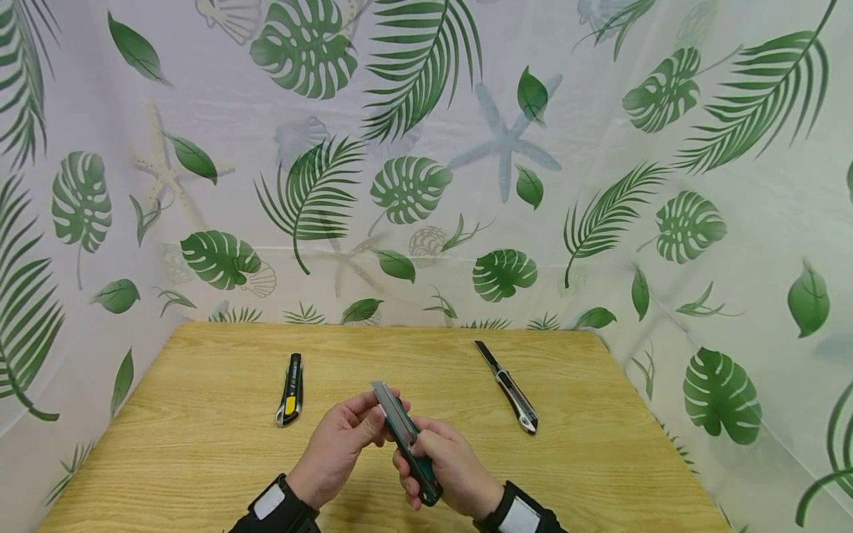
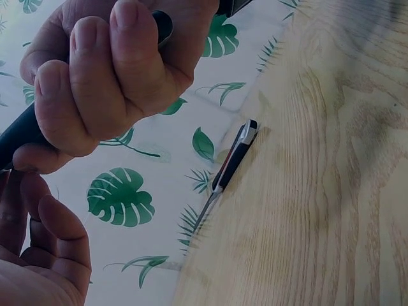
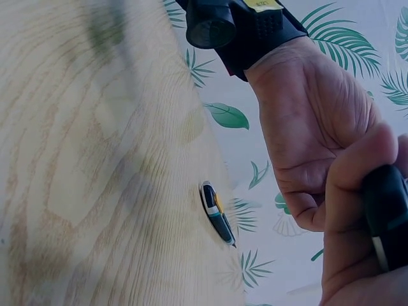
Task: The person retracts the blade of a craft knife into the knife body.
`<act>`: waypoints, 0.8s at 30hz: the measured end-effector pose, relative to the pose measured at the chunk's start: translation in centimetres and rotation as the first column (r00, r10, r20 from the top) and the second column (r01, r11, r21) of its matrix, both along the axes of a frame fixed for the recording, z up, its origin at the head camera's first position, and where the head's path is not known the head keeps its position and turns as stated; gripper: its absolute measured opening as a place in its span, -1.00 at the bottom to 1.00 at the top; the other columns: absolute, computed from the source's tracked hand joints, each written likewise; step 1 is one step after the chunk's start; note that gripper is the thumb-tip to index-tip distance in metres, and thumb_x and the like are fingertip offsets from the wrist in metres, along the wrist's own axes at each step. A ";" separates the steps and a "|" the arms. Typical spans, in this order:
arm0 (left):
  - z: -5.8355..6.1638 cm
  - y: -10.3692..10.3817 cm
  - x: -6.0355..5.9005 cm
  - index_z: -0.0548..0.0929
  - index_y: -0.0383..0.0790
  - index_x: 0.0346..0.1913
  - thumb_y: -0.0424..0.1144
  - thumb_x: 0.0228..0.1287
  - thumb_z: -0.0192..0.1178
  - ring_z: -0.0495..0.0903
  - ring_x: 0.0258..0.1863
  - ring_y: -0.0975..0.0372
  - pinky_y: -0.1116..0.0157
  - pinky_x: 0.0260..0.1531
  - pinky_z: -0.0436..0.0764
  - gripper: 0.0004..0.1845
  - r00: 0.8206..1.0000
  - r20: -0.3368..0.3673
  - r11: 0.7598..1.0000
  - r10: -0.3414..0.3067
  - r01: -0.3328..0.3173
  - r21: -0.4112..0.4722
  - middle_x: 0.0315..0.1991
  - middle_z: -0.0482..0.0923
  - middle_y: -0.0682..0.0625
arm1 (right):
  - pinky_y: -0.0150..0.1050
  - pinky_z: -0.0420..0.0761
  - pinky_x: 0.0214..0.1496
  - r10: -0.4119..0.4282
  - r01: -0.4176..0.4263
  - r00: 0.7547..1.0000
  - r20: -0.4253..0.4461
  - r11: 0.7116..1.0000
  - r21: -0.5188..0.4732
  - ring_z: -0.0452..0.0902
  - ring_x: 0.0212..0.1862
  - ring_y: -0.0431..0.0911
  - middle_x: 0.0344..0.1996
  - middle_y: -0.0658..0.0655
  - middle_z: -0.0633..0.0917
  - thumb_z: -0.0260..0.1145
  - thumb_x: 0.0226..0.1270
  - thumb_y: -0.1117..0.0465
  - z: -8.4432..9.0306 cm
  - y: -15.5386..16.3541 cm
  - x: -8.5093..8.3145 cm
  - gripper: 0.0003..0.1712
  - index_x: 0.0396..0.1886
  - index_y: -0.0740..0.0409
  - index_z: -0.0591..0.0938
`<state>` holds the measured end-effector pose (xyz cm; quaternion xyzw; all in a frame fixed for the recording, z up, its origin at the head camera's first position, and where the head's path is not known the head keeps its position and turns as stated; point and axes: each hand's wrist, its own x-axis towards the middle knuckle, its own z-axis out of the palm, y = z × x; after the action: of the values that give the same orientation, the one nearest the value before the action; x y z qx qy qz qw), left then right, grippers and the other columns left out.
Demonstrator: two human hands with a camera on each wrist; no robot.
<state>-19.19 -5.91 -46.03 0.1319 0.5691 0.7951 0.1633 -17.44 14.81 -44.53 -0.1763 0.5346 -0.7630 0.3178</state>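
holding cutter [image 1: 397,422] in right grip [image 1: 448,453], pinching it just ahead with left grip [image 1: 340,443]; likely light, stiff, best held by handle [image 1: 426,481].

Light wood table [image 1: 200,466] in front of me, yellowish in my head view, paler from both wrists. Grain runs in long arches up close; soft dark shadow patches on it. White cloth [image 1: 413,285] behind its far edge and up both sides, so that's all the wall I see. Print: green palm fronds [image 1: 426,59], split leaves [image 1: 411,189], a bluish starfish [image 1: 506,144], faint shells. Shallow creases across the back. Light's soft, lilac up top, warmer low down.
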 end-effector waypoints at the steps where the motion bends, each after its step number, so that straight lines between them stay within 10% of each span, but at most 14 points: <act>1: 0.0 0.0 0.0 0.52 -0.19 0.38 -0.08 0.55 0.10 0.61 -0.02 0.18 0.25 -0.06 0.45 -0.53 1.000 -0.002 1.000 0.003 -0.003 0.000 0.21 0.64 -0.04 | -0.29 0.61 -0.51 -0.002 0.002 1.000 -0.003 1.000 0.001 0.51 -0.57 -0.17 -0.45 0.05 0.57 -0.12 0.39 0.35 0.0 0.0 0.0 -0.52 0.27 0.40 0.34; 13: 0.5 -0.6 -0.5 0.55 -0.20 0.35 -0.14 0.56 0.11 0.56 -0.06 0.22 0.28 -0.13 0.42 -0.58 0.995 -0.058 0.996 0.077 -0.074 0.053 0.17 0.67 -0.06 | -0.41 0.44 -0.67 -0.022 0.023 1.000 -0.005 0.996 0.089 0.52 -0.57 -0.21 -0.44 0.04 0.61 0.07 0.61 -0.04 -0.9 0.3 -0.2 -0.56 0.06 0.28 0.46; 24: 0.3 -0.5 -0.5 0.53 -0.23 0.37 -0.15 0.55 0.11 0.55 -0.08 0.23 0.30 -0.15 0.43 -0.56 0.997 -0.039 0.995 0.073 -0.070 0.068 0.22 0.63 -0.13 | -0.44 0.31 -0.71 -0.086 0.090 0.996 -0.029 0.986 0.142 0.40 -0.63 -0.23 -0.48 0.03 0.55 0.00 0.61 0.06 -1.0 0.1 -0.1 -0.60 0.09 0.34 0.45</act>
<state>-19.73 -6.45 -45.71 0.1333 0.5499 0.8159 0.1186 -17.56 14.92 -45.57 -0.1380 0.5987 -0.7340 0.2895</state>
